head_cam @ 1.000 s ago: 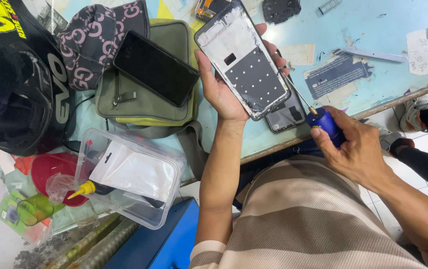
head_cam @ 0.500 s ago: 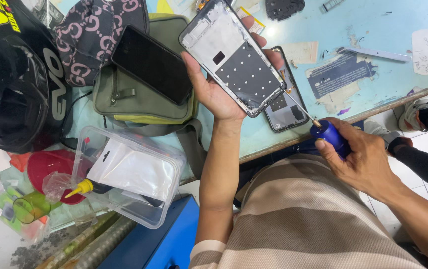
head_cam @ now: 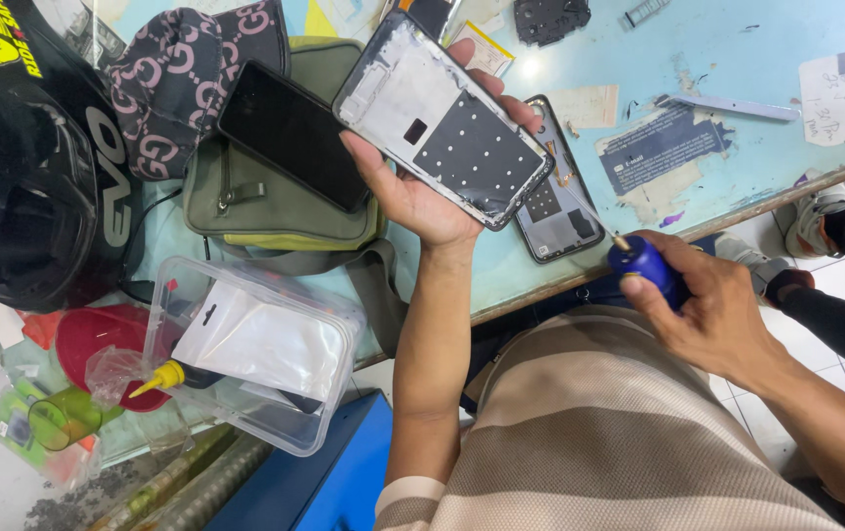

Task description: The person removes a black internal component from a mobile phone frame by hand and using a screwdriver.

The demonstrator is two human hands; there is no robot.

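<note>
My left hand (head_cam: pixel 422 187) holds up a phone middle frame (head_cam: pixel 442 118), silvery with a dark perforated panel, tilted above the table. My right hand (head_cam: pixel 708 305) grips a blue-handled screwdriver (head_cam: pixel 639 261) near the table's front edge; its thin shaft points up toward the frame's lower right edge. Under the frame, a grey phone back cover (head_cam: pixel 555 211) lies flat on the table.
A black phone (head_cam: pixel 290 133) rests on an olive pouch (head_cam: pixel 265 211) beside a patterned cap (head_cam: pixel 186 69) and a black helmet (head_cam: pixel 29 167). A clear plastic box (head_cam: pixel 255 344) sits lower left. Loose parts and paper scraps lie on the light blue table (head_cam: pixel 737 59). Another person's feet (head_cam: pixel 836 236) are at the right.
My left hand has carried the frame leftward and higher. The right hand with the screwdriver shifted slightly right and down, away from the table edge.
</note>
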